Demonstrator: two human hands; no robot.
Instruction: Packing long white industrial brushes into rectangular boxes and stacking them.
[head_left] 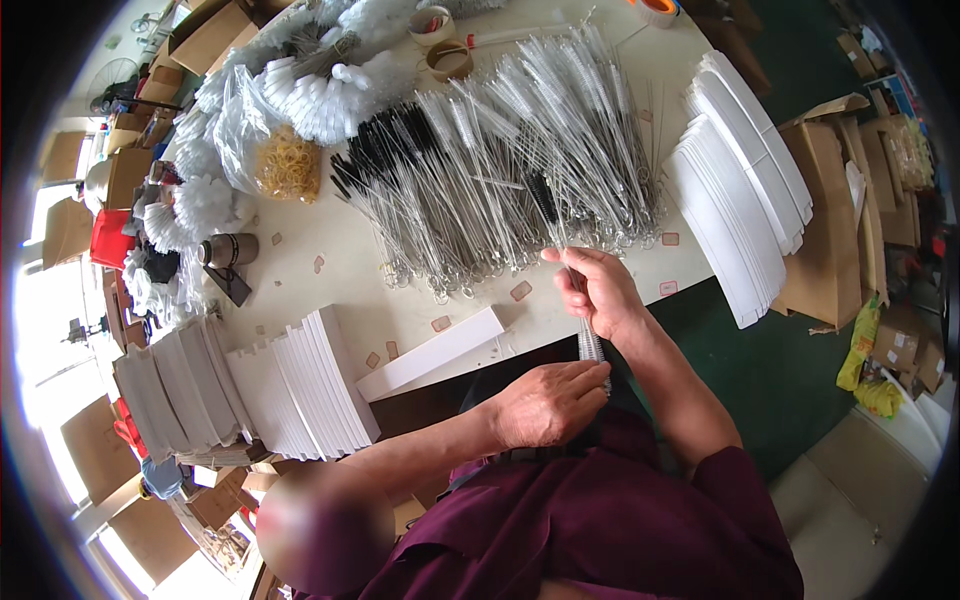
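- Cream-coloured and cluttered, a worktable [340,250] is being looked down upon, with dark green floor [770,370] showing past its near edge.
- A thin wire-handled brush [556,222] with a black bristle tip is being held upright just in front of the table's near edge, its tip rising over the tabletop.
- The brush's wire stem is being pinched by the right hand [598,290], fingers pressed together around it, at the table's near edge.
- A small bundle of wire stems [592,345] is being gripped by the left hand [548,405], fingers curled closed over its lower end, nearer the body than the table's edge.
- A large heap of matching wire brushes [520,170] is being kept in the middle of the table, black-tipped ones lying toward its left part.
- Fluffy white brushes [320,90], partly in clear bags, are being stored at the table's far left.
- A bag of yellow rubber bands [288,165] is lying on the table beside them.
- Stacks of flat white cartons [745,190] are being fanned out on the table's right end, and more [290,385] at its near left corner.
- One long white box [432,352] is lying along the table's near edge.
- Brown cardboard boxes [835,220] are standing on the floor to the right of the table.
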